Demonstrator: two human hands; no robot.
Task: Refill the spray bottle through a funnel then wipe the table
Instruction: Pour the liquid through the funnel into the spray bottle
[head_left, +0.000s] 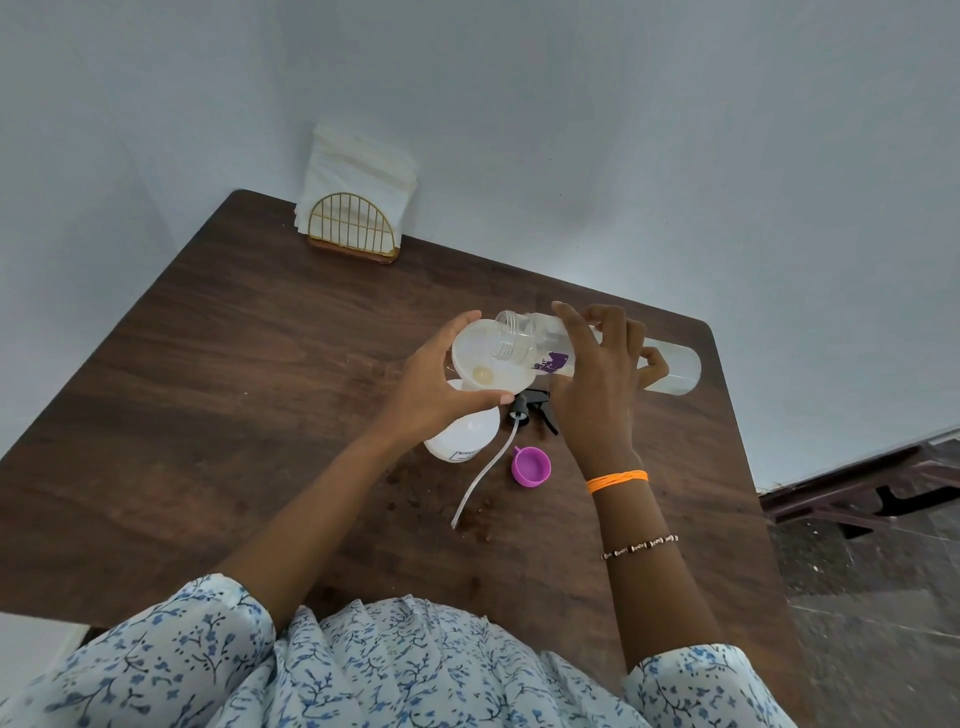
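Head view: pouring step, mid-tabletop, left hand (431, 382) grasping white funnel (485, 364) seated on spray bottle (462, 434), right hand (597, 374) wrapped round tipped clear refill bottle (561, 345), mouth over funnel; next needs steeper tilt, steady funnel.

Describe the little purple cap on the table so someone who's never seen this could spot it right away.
Start at the dark wooden table and find the black trigger sprayer head lying near the middle. The purple cap sits just nearer the person, open side up, beside the sprayer's white tube. It is the only brightly coloured thing on the table.
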